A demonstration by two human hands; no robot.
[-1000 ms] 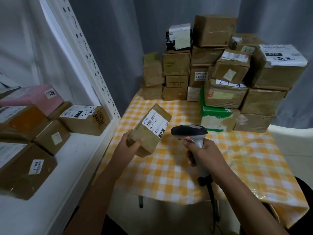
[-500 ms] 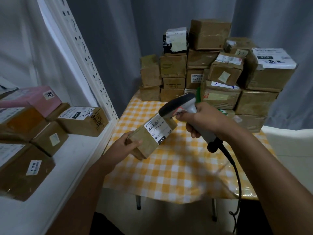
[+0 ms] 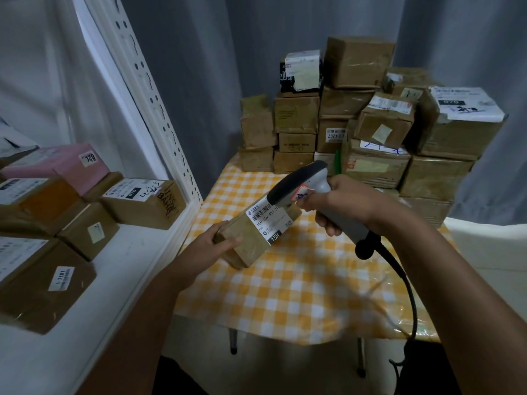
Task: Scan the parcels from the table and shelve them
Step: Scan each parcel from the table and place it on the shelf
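Note:
My left hand [image 3: 212, 246] grips the near end of a small brown parcel [image 3: 251, 245], held tilted above the checked table [image 3: 299, 295]. A white barcode label [image 3: 269, 220] faces up on its top. My right hand [image 3: 339, 206] grips the handle of a grey barcode scanner [image 3: 302, 182], whose dark head hangs just over the label's upper edge and covers part of it. A black cable [image 3: 405, 283] runs down from the handle. Several more brown parcels [image 3: 370, 124] are stacked at the far side of the table.
A white shelf [image 3: 114, 280] at the left holds several parcels, among them a pink one [image 3: 65, 166] and a brown one labelled 070 [image 3: 142, 203]. Its perforated upright [image 3: 154, 109] stands between shelf and table. Grey curtains hang behind. A white surface [image 3: 490, 243] lies at the right.
My right hand lifted the scanner from below the parcel, tipped its head down and brought it over the label. The parcel stayed in my left hand, slightly lowered.

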